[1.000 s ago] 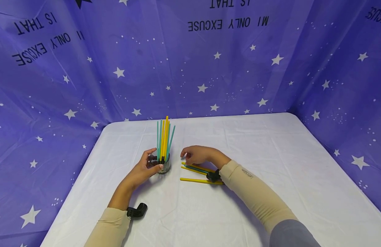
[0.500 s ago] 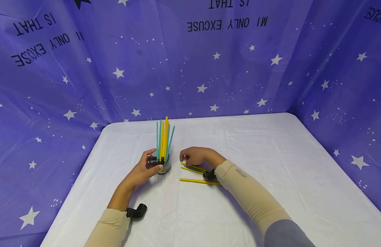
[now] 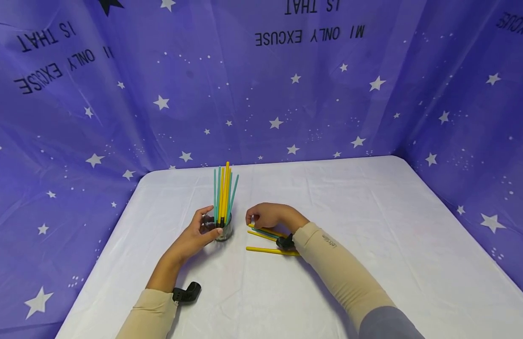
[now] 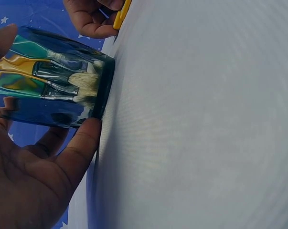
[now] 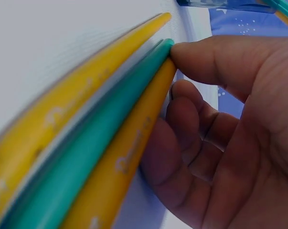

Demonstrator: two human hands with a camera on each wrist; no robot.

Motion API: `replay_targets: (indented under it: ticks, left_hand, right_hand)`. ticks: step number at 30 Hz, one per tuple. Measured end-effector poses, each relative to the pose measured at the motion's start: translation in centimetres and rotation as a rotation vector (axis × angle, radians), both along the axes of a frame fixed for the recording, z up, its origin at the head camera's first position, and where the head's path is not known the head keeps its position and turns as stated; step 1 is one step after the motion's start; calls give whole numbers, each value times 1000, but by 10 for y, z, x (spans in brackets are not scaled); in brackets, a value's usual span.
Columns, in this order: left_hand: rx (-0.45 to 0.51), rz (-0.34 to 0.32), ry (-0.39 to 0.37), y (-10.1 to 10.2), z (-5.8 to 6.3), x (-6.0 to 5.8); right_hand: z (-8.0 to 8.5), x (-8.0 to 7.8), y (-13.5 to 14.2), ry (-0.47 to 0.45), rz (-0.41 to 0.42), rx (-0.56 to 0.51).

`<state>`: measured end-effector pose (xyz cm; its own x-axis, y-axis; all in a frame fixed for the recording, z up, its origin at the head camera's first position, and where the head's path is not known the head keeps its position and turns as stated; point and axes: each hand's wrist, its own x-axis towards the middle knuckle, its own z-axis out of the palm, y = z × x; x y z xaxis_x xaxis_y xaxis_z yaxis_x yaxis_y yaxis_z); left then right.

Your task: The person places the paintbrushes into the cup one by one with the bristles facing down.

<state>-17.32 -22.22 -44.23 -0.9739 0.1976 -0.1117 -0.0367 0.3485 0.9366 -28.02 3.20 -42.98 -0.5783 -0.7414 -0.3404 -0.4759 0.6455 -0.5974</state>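
My left hand (image 3: 192,238) holds a clear drinking glass (image 3: 226,232), thumb on the near side and fingers around the left. Several paintbrushes (image 3: 225,193) with yellow and teal handles stand in it, bristles down, as the left wrist view shows. Right of the glass, my right hand (image 3: 270,215) is at the handle ends of brushes lying on the table. In the right wrist view, thumb and forefinger pinch a yellow paintbrush (image 5: 134,148); the thumb also touches the tip of a teal paintbrush (image 5: 93,136). Another yellow paintbrush (image 5: 86,86) lies alongside. Their bristle ends are hidden.
One more yellow paintbrush (image 3: 267,250) lies apart, nearer me, partly beneath the right wrist. A white cloth covers the table (image 3: 350,212). Purple star-printed curtains (image 3: 244,94) hang behind and at both sides. Each wrist wears a black camera (image 3: 187,293).
My right hand has shifted slightly left and down at the handle ends, its forearm moving left too. The left hand and glass hold their place on the table.
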Motion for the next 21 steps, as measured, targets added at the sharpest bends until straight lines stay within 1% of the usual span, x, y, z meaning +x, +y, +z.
replay_targets:
  ticks: [4, 8, 11, 17, 21]
  left_hand:
    - [5, 3, -1, 0, -1, 0]
    - [7, 3, 3, -1, -3, 0]
    - [6, 3, 9, -1, -4, 0]
    - [-9, 0, 19, -1, -3, 0]
    - [-4, 0, 25, -1, -3, -1]
  right_hand:
    - [0, 0, -2, 0, -7, 0]
    - [1, 0, -3, -28, -27, -5]
    - [5, 0, -2, -45, -47, -9]
    - [16, 4, -1, -29, -65, -11]
    - [21, 3, 3, -25, -74, -39]
